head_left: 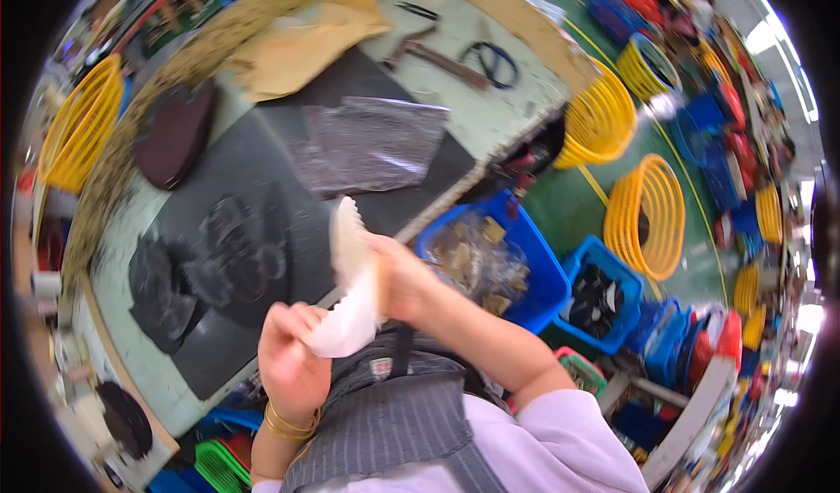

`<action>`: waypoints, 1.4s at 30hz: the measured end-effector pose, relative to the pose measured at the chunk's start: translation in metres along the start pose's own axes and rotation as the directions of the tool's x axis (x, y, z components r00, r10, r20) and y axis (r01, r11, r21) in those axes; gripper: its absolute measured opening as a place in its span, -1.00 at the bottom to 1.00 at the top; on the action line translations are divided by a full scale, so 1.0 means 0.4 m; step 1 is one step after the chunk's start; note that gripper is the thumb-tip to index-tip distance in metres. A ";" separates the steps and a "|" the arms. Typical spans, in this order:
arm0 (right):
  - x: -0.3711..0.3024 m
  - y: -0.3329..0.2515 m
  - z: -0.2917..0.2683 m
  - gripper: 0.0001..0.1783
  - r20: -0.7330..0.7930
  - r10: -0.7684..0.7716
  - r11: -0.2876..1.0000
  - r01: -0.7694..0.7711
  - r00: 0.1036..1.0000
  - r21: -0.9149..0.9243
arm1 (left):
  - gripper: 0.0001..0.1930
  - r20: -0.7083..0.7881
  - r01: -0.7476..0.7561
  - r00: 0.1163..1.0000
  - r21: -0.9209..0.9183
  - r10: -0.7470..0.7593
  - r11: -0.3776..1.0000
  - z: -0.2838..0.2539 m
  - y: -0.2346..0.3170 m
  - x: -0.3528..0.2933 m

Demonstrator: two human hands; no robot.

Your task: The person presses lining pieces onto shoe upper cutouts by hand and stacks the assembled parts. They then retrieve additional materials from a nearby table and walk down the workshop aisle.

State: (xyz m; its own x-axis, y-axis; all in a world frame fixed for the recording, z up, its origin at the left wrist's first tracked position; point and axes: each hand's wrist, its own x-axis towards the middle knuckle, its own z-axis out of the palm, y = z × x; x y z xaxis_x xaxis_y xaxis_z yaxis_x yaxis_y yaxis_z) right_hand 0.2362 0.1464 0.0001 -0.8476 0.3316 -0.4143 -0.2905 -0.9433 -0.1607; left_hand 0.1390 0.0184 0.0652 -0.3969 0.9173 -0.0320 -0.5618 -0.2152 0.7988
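Observation:
A curved cream-white piece of thin sheet material (343, 328) with a scalloped edge is held up in front of my body, close to the table's near edge. My left hand (293, 353), with thin bands on its wrist, pinches its lower end. Around its right side my right hand (401, 279) is closed, the fingers partly hidden behind it. Beyond on a dark mat (254, 147) lie black cut pieces (232, 239), more black pieces (162, 292) and a shiny greyish-purple sheet or bag (381, 143).
A dark maroon rounded pad (175, 134), a tan sheet (306, 51), a hammer (451, 64) and a black-looped tool (497, 64) lie on the pale table (114, 327). To the right stand a blue bin (544, 296) of bagged pieces and yellow baskets (621, 222).

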 end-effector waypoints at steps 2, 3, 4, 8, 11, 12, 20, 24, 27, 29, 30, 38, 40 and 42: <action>-0.071 -0.016 -0.025 -0.73 0.012 0.024 0.968 -0.021 1.000 -0.248 | -0.87 -0.057 0.080 0.992 -0.374 -0.109 0.924 -0.019 0.048 0.032; -0.112 -0.026 0.013 -0.76 -0.226 -0.025 0.874 -0.089 0.974 -0.478 | -0.83 -0.111 0.073 0.984 -0.471 -0.141 0.879 -0.053 0.070 0.030; -0.127 -0.062 -0.069 -0.80 -0.123 -0.004 0.763 -0.076 0.992 -0.642 | -0.83 -0.143 0.059 0.977 -0.526 -0.156 0.849 -0.069 0.093 0.029; -0.208 -0.070 -0.009 -0.68 0.175 -0.232 -0.557 0.017 0.957 -0.830 | -0.95 -0.186 0.053 0.982 0.202 -0.014 0.978 -0.101 0.088 -0.028; -0.191 0.017 0.154 -0.57 0.322 -0.087 -0.143 0.308 0.943 -0.941 | -0.91 0.251 -0.163 0.968 0.639 -0.003 0.752 -0.035 0.067 -0.043; -0.178 0.037 0.172 -0.57 0.256 -0.146 -0.113 0.241 0.956 -0.964 | -0.87 0.273 -0.259 0.956 0.617 0.106 0.743 -0.036 0.064 -0.038; 0.170 0.052 0.191 -0.70 0.420 -0.182 -0.096 0.409 0.889 -0.907 | -0.81 -0.368 0.021 0.926 0.278 0.086 0.960 -0.325 0.134 0.020; 0.220 0.092 0.165 -0.70 0.395 -0.073 -0.275 0.363 0.916 -0.890 | -0.87 -0.409 0.170 0.896 0.673 0.171 0.719 -0.392 0.103 -0.003; 0.214 0.086 0.174 -0.68 0.355 0.019 -0.357 0.338 0.935 -0.871 | -0.85 -0.407 0.177 0.900 0.671 0.158 0.720 -0.376 0.120 -0.013; 0.214 0.091 0.171 -0.67 0.375 0.031 -0.382 0.358 0.927 -0.852 | -0.85 -0.409 0.193 0.902 0.675 0.143 0.712 -0.376 0.118 -0.014; 0.214 0.095 0.170 -0.67 0.409 0.043 -0.405 0.390 0.911 -0.827 | -0.81 -0.389 0.204 0.905 0.752 0.172 0.626 -0.377 0.116 -0.017; 0.176 0.094 0.179 -0.24 0.757 -0.070 -0.944 0.203 0.649 -0.261 | -0.49 0.097 0.024 0.841 0.976 0.532 -0.217 -0.415 0.223 -0.072; 0.167 0.093 0.194 -0.44 0.768 0.169 -0.917 0.384 0.617 -0.107 | -0.43 0.090 0.059 0.937 0.913 0.339 -0.405 -0.469 0.282 -0.079; 0.186 0.113 0.154 -0.51 0.703 0.266 -0.842 0.514 0.660 -0.164 | -0.54 0.024 0.128 0.937 0.905 0.349 -0.406 -0.572 0.258 -0.084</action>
State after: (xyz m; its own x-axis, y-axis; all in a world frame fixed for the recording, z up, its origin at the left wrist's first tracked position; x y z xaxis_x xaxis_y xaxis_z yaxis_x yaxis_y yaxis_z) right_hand 0.1327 0.1274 0.0172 -0.9487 -0.0430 0.3131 -0.1181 0.9672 -0.2250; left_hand -0.0719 -0.1114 0.0113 -0.5504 0.7925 0.2629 0.8341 0.5078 0.2156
